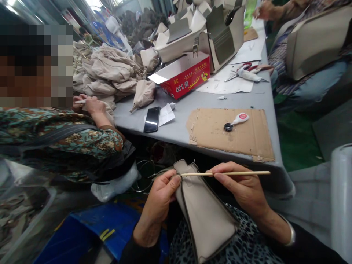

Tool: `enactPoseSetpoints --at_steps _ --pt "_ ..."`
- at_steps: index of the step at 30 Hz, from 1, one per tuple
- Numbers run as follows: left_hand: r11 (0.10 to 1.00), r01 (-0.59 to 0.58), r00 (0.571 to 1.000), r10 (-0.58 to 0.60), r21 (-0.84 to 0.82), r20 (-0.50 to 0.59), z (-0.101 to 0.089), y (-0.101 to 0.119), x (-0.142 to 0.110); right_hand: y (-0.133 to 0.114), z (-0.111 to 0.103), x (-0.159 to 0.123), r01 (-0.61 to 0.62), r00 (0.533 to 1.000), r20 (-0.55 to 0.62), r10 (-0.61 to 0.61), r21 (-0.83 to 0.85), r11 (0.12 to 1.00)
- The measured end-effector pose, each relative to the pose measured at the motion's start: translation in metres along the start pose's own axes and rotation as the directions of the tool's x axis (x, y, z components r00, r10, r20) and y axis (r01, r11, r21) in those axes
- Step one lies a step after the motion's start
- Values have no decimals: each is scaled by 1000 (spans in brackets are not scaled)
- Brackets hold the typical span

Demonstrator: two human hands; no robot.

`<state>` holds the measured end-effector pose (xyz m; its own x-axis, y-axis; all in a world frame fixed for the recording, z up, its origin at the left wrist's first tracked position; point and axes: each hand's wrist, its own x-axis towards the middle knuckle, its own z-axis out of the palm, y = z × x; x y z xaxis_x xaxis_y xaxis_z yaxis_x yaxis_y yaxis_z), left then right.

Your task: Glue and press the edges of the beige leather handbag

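Note:
A beige bag piece (206, 216) with dark edging rests on my lap, its narrow top pointing at the table. My left hand (159, 201) is closed around its upper left edge, thumb pressed at the top corner. My right hand (242, 187) pinches a thin wooden stick (225, 173) held level, its left tip touching the top edge of the piece by my left thumb.
The grey table (247, 99) carries a cardboard sheet (214, 132) with a glue tube (239, 118) and black cap, a phone (151, 119), a red box (184, 75), scissors (242, 69) and piled beige bags (115, 69). One person sits at left, another at far right.

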<state>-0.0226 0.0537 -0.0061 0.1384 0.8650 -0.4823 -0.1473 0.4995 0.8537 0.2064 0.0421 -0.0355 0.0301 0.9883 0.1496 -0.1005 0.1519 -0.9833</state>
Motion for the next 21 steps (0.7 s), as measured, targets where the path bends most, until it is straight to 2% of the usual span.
enactPoseSetpoints --at_steps 5,13,21 --pt "1000 -4 1000 4 20 -30 -2 -2 -3 6 -2 -4 -13 999 -40 12 -14 1000" --pt "1000 -13 999 13 15 -32 0 -2 -4 7 3 -5 -9 1000 14 10 -44 999" --pt "999 -5 999 7 52 -50 -4 -4 -5 14 5 -6 -33 999 27 32 35 999"
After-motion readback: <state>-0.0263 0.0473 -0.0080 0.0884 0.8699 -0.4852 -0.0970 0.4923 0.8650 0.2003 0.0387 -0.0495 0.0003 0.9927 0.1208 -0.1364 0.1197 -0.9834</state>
